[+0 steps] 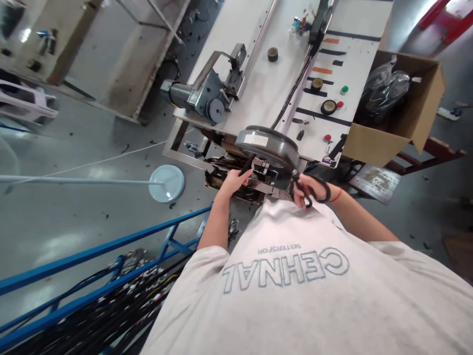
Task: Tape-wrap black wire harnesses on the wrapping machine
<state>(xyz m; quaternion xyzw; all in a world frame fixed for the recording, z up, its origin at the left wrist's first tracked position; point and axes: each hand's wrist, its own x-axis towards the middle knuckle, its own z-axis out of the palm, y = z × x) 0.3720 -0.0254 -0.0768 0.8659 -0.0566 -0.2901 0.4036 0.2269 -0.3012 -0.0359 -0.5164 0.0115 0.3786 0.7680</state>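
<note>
My left hand (233,180) pinches a thin black strip or cable (247,165) at the metal guide under a round grey taping machine head (266,146). My right hand (308,187) is closed around the black handles of a pair of scissors (313,190), held just right of the machine head; the blades are hidden. A red band is on my right wrist. My white printed T-shirt (295,286) fills the lower part of the view.
The white worktable (258,84) carries tape rolls (272,54), coloured buttons (344,89) and a black cable. A cardboard box (402,113) with black bundles stands at right. A blue rack (92,276) of black cables is lower left. A white round stand base (167,183) is on the floor.
</note>
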